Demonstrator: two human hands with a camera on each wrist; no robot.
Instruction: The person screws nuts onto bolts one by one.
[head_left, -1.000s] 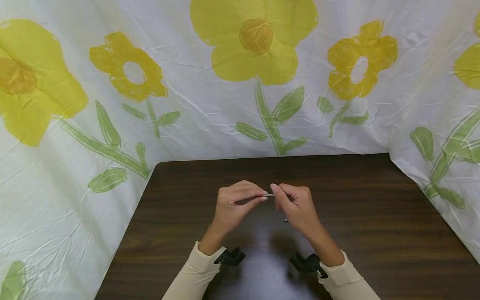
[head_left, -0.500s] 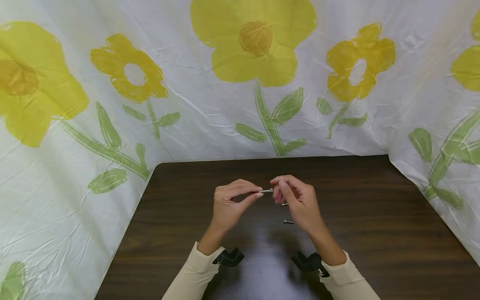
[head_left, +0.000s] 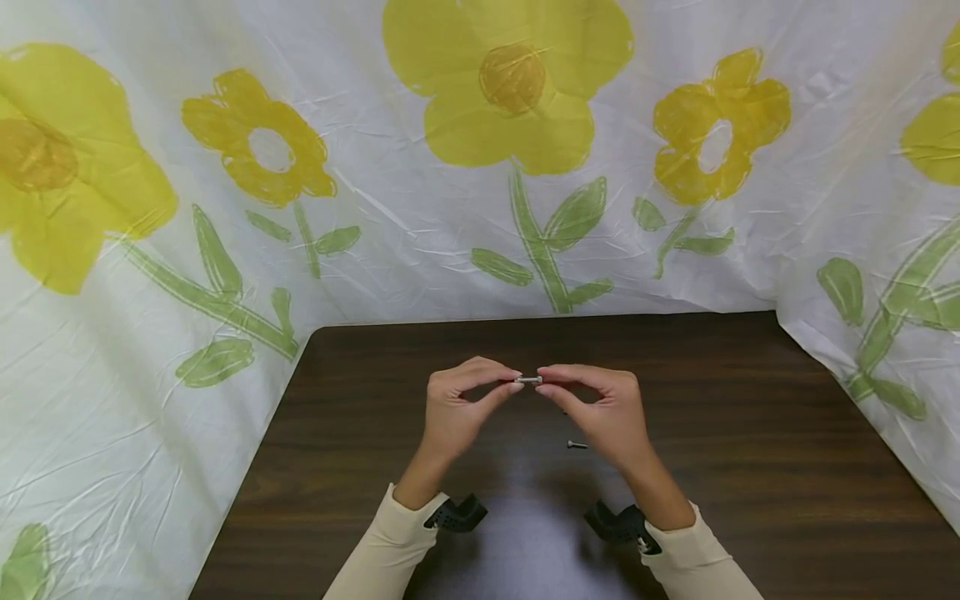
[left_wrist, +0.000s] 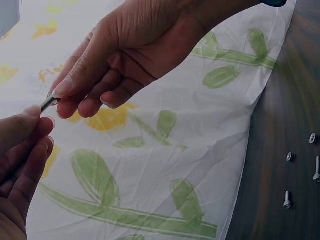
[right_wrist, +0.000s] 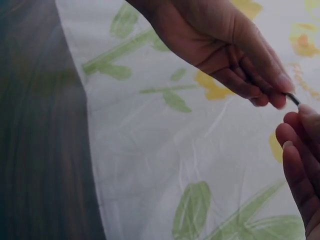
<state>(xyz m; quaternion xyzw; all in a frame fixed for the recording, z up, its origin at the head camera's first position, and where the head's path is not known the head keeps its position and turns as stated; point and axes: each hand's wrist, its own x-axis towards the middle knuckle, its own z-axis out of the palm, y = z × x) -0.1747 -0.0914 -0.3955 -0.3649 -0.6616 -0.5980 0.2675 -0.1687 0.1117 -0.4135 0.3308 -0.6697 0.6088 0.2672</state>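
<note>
Above the table, a small silver bolt [head_left: 528,380] lies level between both hands. My left hand [head_left: 459,404] pinches its left end between thumb and fingertips. At the other end, where the wider head is, the thumb and forefinger of my right hand [head_left: 606,408] close on it from either side. In the left wrist view, the right hand [left_wrist: 135,50] comes in from the top and the left hand [left_wrist: 20,165] from the lower left, with the bolt [left_wrist: 47,103] between their fingertips. The right wrist view shows the bolt [right_wrist: 292,99] as a short dark shank, its ends covered by fingers.
On the dark wooden table [head_left: 337,467], a loose bolt [head_left: 577,444] lies below the right hand. The left wrist view shows two bolts [left_wrist: 287,200] and two small round metal pieces [left_wrist: 290,156] there. A white flowered curtain [head_left: 420,250] hangs behind and beside the table.
The right hand let go of the bolt, drew slightly away with loosened fingers, then came back to pinch its head end. The left hand moved slightly left, keeping its pinch.
</note>
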